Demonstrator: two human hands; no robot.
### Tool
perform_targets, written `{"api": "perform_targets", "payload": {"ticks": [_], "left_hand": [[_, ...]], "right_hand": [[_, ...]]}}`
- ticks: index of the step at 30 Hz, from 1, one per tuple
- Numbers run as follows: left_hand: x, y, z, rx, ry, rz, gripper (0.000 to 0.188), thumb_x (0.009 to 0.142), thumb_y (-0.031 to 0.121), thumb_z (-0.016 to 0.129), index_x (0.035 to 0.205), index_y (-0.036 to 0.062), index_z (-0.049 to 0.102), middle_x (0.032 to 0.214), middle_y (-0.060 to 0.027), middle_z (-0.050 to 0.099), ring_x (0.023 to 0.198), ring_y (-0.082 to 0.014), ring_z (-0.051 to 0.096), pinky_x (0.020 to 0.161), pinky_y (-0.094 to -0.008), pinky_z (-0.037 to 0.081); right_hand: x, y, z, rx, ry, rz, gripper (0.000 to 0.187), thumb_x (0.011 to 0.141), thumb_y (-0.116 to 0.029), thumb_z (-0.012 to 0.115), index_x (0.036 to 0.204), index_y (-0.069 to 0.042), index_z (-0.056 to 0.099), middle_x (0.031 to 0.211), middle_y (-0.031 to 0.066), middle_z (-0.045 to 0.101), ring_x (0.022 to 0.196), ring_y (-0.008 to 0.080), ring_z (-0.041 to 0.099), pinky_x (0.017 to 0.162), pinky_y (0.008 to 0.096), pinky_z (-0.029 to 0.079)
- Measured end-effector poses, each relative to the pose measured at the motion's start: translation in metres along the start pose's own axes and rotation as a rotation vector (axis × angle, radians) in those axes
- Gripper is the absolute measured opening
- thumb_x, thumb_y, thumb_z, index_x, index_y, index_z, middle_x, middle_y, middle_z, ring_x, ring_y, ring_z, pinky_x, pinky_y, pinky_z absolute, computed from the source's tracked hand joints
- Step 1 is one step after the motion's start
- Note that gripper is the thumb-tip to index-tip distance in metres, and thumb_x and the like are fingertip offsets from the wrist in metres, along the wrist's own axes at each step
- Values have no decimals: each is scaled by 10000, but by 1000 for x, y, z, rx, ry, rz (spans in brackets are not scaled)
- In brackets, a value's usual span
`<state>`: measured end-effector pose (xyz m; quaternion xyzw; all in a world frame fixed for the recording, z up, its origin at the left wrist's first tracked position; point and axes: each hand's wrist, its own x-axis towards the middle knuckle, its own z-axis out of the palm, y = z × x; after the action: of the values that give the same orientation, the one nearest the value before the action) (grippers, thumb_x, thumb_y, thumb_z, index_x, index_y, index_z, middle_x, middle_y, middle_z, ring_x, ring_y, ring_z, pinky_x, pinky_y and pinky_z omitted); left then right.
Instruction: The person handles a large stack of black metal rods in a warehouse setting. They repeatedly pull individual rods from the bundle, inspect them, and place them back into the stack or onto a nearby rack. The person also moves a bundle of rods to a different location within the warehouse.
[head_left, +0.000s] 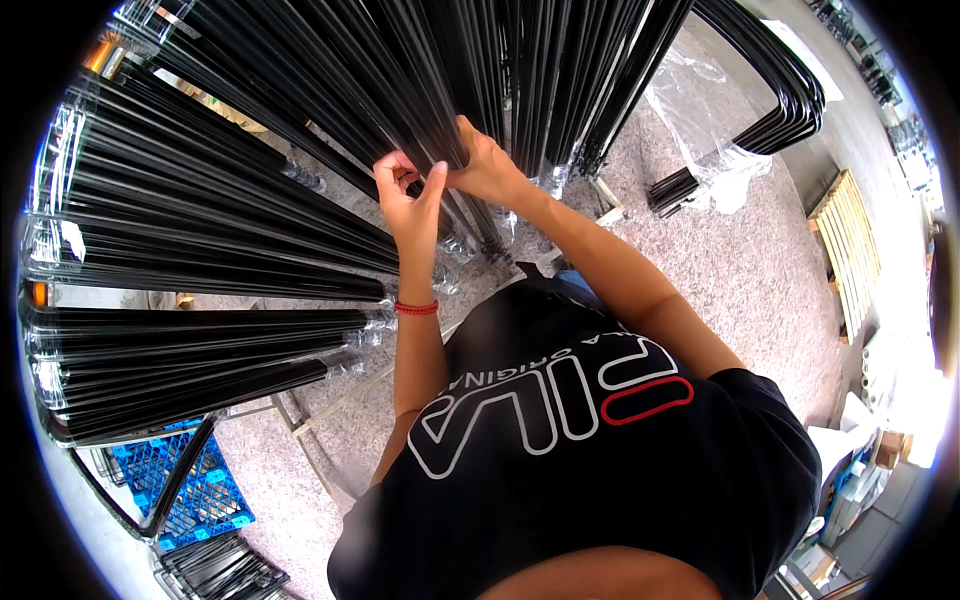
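Long black tubes [430, 110] stand packed side by side in front of me, their near ends reaching down toward my body. My right hand [488, 172] is closed round the right side of a group of these tubes, its fingertips against them. Just left of it, my left hand [408, 205] has its fingers curled and its thumb raised close to the same tubes. What lies between its fingers is too small to make out. A red bracelet [417, 309] circles the left wrist. Clear plastic wrap [455, 250] covers tube ends below the hands.
More wrapped bundles of black tubes [210, 335] fan out on the left. Bent black frames [785, 85], partly wrapped, are at the upper right. A blue plastic pallet [205, 485] lies at lower left, a wooden pallet [848, 255] at right. Metal rack bars [300, 430] cross the speckled floor [720, 270].
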<state>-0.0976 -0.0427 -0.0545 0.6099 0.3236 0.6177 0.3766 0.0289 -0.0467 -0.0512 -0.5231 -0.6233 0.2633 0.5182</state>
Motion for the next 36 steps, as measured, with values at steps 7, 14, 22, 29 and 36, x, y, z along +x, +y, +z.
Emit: {"api": "perform_targets", "payload": {"ticks": [7, 14, 22, 29, 36], "left_hand": [[3, 4, 5, 324, 17, -27, 415, 664, 168, 727, 939, -15, 476, 858, -76, 483, 794, -161, 493, 728, -284, 414], [11, 16, 1, 329, -75, -139, 318, 664, 190, 727, 826, -32, 567, 779, -119, 630, 680, -185, 611, 604, -285, 461], [8, 27, 5, 307, -22, -69, 293, 698, 150, 666, 906, 7, 516, 762, -115, 644, 640, -204, 632, 589, -292, 475], [6, 35, 17, 778, 42, -126, 326, 650, 229, 622, 869, 29, 488, 706, -152, 624, 639, -354, 605, 608, -402, 484], [7, 42, 23, 919, 80, -102, 329, 630, 222, 597, 855, 10, 487, 586, -187, 582, 562, -374, 588, 560, -434, 483]], "right_hand": [[1, 1, -1, -2, 6, 5, 456, 616, -179, 702, 907, 12, 407, 846, 239, 550, 834, 412, 542, 690, 412, 439], [0, 1, -1, -7, -2, 15, 461, 607, -167, 704, 919, 3, 410, 850, 244, 549, 845, 416, 537, 697, 422, 437], [0, -3, -1, 0, 8, 25, 449, 610, -162, 705, 903, 0, 407, 839, 241, 549, 833, 411, 538, 691, 418, 433], [1, 11, 5, -20, 30, -82, 411, 676, -165, 659, 953, 18, 417, 862, 243, 550, 847, 400, 548, 712, 411, 439], [3, 9, 1, 65, -36, -110, 404, 701, -131, 645, 1001, 28, 428, 875, 225, 568, 861, 357, 577, 717, 380, 454]]}}
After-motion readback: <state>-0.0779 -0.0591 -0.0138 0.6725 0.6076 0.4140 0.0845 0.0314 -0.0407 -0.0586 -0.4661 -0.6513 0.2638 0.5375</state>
